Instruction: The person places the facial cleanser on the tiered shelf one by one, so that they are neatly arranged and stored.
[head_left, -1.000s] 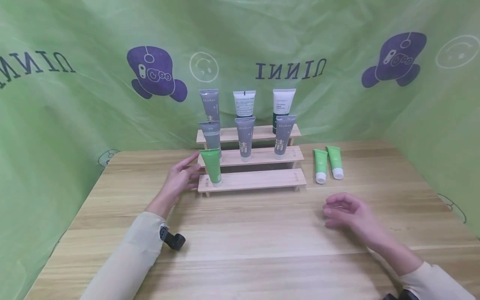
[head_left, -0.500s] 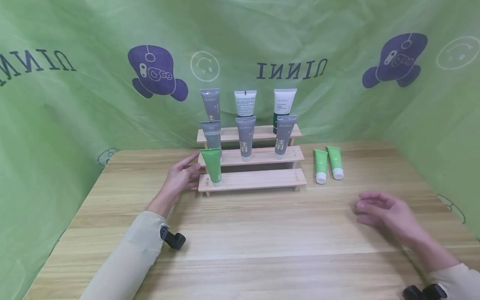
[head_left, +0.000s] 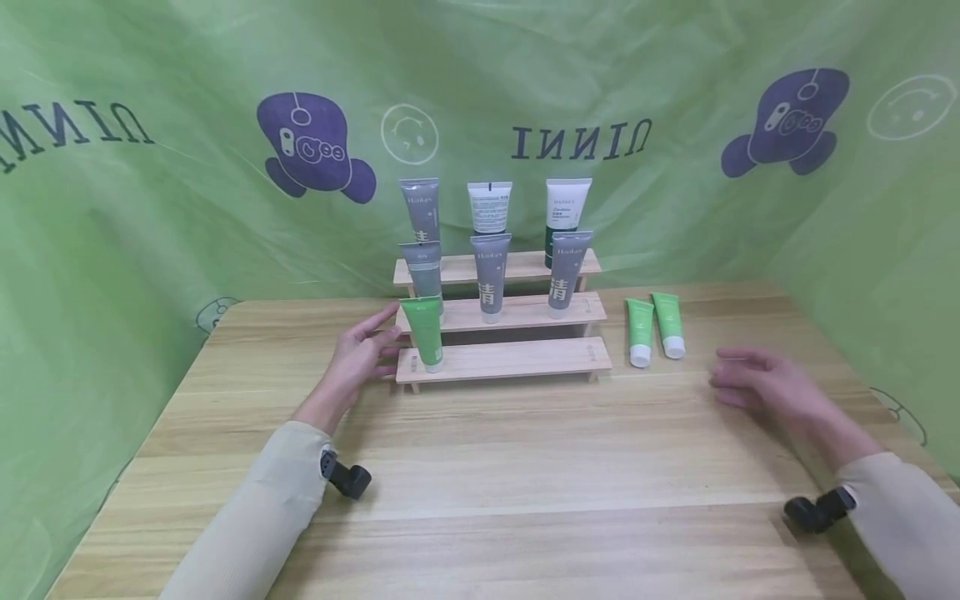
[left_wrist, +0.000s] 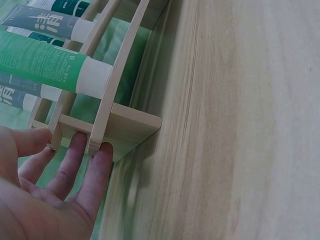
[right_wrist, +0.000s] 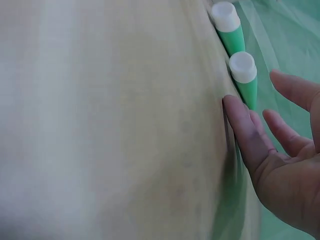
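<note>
A three-tier wooden display rack [head_left: 517,360] stands at the back of the table. My left hand [head_left: 358,354] is at its left end; in the left wrist view the extended fingers [left_wrist: 97,175] and thumb touch the shelf ends. A green squeeze tube [head_left: 425,335] stands cap-down on the lowest shelf's left end. Grey tubes [head_left: 491,279] fill the middle shelf. To the right of the rack lie two green tubes with white caps, one nearer the rack [head_left: 640,332] and one farther right [head_left: 669,325]. My right hand [head_left: 768,387] holds nothing and hovers right of them, fingers loosely extended.
On the top shelf stand a grey tube [head_left: 422,208], a white tube with printed text [head_left: 489,208] and a white and dark green tube [head_left: 566,208]. A green printed curtain [head_left: 465,75] hangs behind and beside the wooden table [head_left: 525,467].
My right hand first moved right, away from the rack, then forward toward the level of the lying green tubes. My left hand and the tubes have stayed put.
</note>
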